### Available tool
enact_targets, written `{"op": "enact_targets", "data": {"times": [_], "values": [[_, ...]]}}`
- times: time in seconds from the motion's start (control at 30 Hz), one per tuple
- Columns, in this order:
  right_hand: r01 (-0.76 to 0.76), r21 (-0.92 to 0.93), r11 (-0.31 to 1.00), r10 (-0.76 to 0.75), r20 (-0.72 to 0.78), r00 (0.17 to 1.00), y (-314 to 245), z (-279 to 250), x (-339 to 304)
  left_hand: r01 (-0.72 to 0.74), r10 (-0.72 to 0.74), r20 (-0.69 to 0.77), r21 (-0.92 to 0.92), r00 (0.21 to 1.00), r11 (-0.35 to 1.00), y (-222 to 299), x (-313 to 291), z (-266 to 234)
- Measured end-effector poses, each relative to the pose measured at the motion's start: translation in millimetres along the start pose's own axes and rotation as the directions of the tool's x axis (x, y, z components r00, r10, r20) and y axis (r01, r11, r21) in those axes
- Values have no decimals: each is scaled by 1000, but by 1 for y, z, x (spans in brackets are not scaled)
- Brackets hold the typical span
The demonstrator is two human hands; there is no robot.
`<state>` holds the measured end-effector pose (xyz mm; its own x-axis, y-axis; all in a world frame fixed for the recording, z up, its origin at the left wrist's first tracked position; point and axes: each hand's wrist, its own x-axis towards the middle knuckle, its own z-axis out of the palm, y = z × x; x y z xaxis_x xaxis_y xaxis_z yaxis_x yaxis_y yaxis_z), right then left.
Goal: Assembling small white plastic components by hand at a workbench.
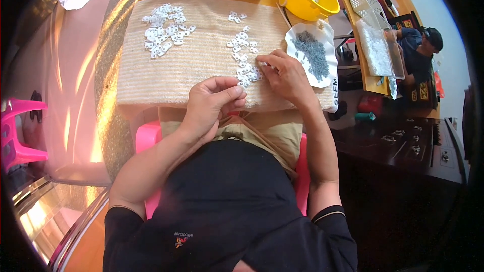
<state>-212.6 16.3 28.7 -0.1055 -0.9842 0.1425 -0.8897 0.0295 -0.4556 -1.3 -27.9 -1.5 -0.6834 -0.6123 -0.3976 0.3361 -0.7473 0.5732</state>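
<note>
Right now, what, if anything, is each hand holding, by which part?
Cannot be told: the left hand and right hand hide any grip beside small white pieces.

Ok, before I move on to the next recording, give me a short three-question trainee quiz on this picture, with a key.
1. True or false: the left hand has its fingertips in the left pile of white pieces.
2. Multiple choice: what lies on the white sheet to the right of the right hand?
a) pink rings
b) small grey parts
c) green caps
3. Fill in: the rounded tub beyond the far right of the cloth is ____.

Key: 1. False; they are at the middle cluster of white pieces. 2. b. 3. Yellow.
</note>
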Motion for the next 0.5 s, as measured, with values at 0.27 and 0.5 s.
{"op": "enact_targets", "data": {"times": [0.27, 0.5], "values": [[52, -51, 997, -47, 100, 994, -1, -4, 2, -9, 9, -9, 1, 1000, 1000, -1, 1, -2], [-63, 250, 966, 46, 72, 996, 3, -2, -9, -9, 9, -2, -5, 1000, 1000, -1, 2, -3]]}}
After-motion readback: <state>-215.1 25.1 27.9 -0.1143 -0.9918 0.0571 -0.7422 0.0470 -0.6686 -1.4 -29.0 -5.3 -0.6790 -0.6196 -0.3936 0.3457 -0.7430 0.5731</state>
